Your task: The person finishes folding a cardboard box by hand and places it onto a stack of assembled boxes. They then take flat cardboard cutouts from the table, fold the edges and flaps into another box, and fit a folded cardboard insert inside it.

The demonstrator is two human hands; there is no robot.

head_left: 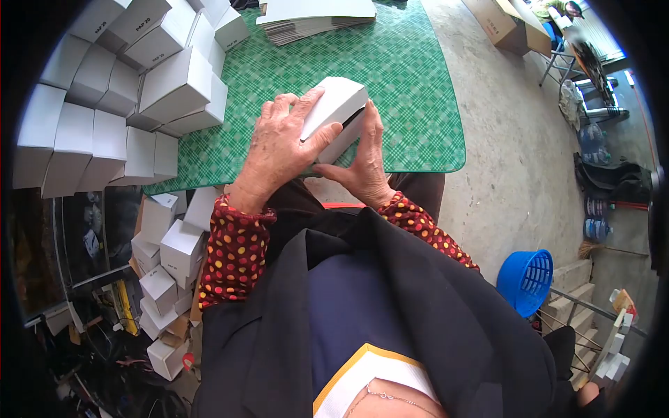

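Note:
A small white cardboard box [338, 101] is held between both hands over the near edge of the green checked table. One of its flaps stands slightly apart, leaving a dark gap along the right side. My left hand [282, 143] lies over the box's left side, its thumb pressed near the gap and its fingers along the top. My right hand [364, 160] grips the right side and lower end between fingers and thumb. What is inside the box is hidden.
Many white boxes [174, 83] are stacked on the table's left. A pile of flat cardboard [317, 19] lies at the far edge. More white boxes [182, 247] fill a container below left. A blue basket [524, 282] stands at right; another person sits far off at upper right.

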